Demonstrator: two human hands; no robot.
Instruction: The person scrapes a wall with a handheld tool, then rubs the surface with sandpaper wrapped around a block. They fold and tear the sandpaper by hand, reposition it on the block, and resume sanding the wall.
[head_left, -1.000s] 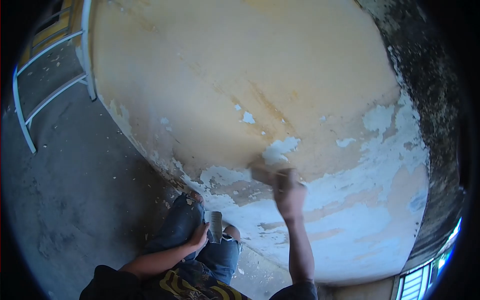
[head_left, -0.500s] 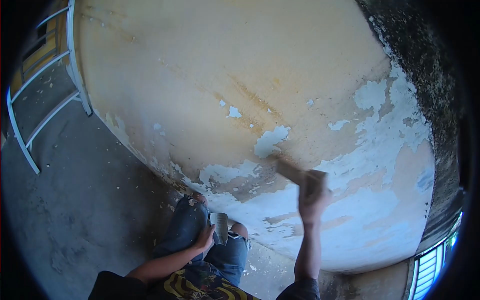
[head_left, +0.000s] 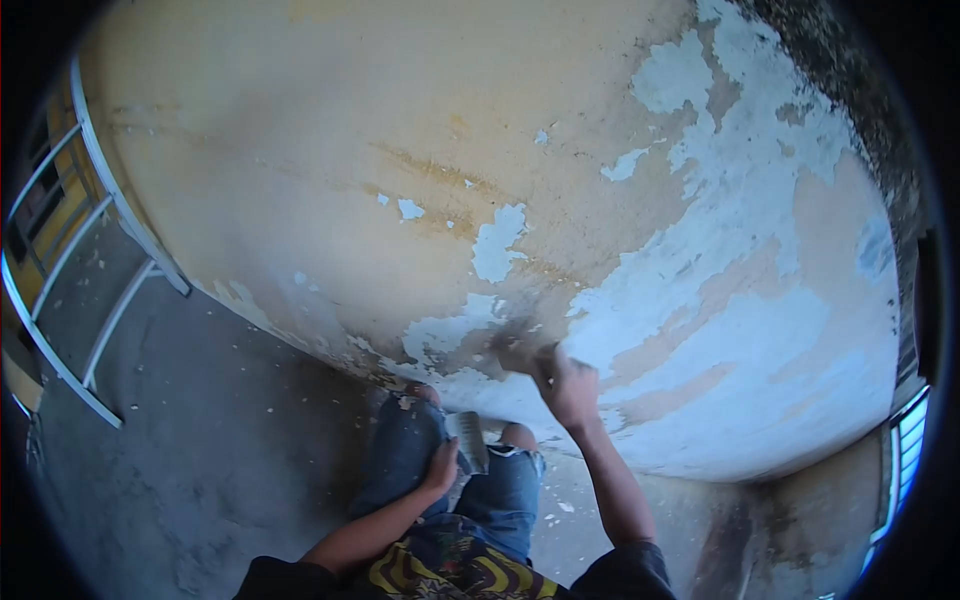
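My right hand (head_left: 570, 390) is closed round a brown hand tool (head_left: 515, 354) held against or very near the lower wall (head_left: 420, 240). Motion smears the tool, and its exact kind cannot be made out. Around it the cream paint is peeling, with pale blue-white patches (head_left: 498, 243) and dark smudges. Low between my knees, my left hand (head_left: 443, 466) grips a pale grey, flat, roughly rectangular piece (head_left: 467, 440) with faint ridges across its face. Its fingers are partly hidden by the forearm and knee.
My bent knees in torn jeans (head_left: 400, 455) are close to the wall's foot. A white metal ladder-like frame (head_left: 100, 215) leans at the left. Paint flakes are scattered over the grey floor (head_left: 240, 430). A louvred window (head_left: 905, 450) is at the lower right.
My right hand and the brown tool have swung left and slightly down along the wall. My view has turned a little to the right. The left hand keeps its hold.
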